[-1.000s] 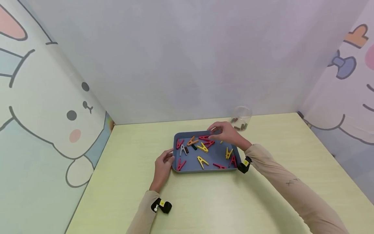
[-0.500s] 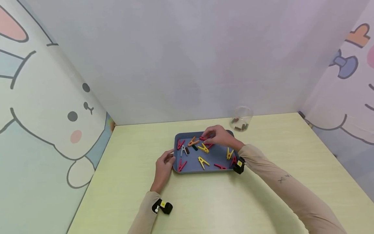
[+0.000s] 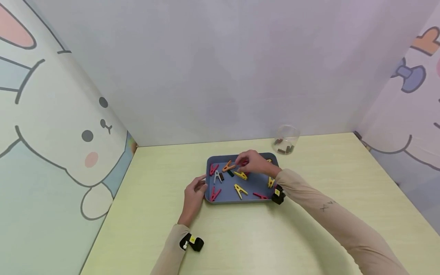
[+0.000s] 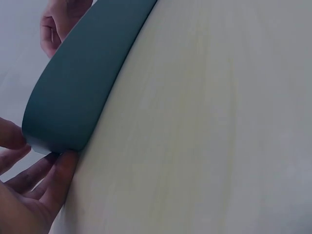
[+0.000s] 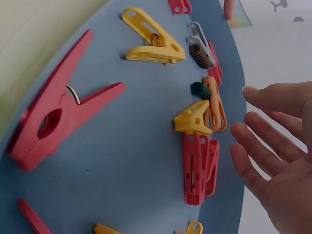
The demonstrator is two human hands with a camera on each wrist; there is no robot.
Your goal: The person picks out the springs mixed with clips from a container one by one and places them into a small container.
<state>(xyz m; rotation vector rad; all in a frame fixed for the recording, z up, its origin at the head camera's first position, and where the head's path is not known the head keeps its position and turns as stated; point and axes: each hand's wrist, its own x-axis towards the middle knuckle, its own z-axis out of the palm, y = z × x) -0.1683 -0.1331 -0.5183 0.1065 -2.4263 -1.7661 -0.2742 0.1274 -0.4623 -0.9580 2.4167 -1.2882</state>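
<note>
A shallow blue-grey tray (image 3: 252, 187) of clothespins lies on the table. Against its left wall rest the thumb and fingers of my left hand (image 3: 193, 196); the left wrist view shows them at the outer corner. My right hand (image 3: 254, 162) hovers over the tray's back part, its loosely bent fingers (image 5: 261, 146) holding nothing in the right wrist view. Nearest below it are a yellow clothespin (image 5: 194, 118), red clothespins (image 5: 195, 170) and an orange clothespin (image 5: 217, 107). Close by lie a dark green cylinder (image 5: 201, 90) and a ribbed brown cylinder (image 5: 200, 56).
Behind the tray, to the right, stands a clear jar (image 3: 286, 140) with several small dark pieces inside. A grey clothespin (image 3: 217, 176) and more red and yellow ones are spread through the tray. Walls border the pale table (image 3: 154, 183) at the back and sides.
My right hand has moved left and slightly nearer over the tray, from its back rim to above the yellow and red clothespins. The left hand stays at the tray's left wall.
</note>
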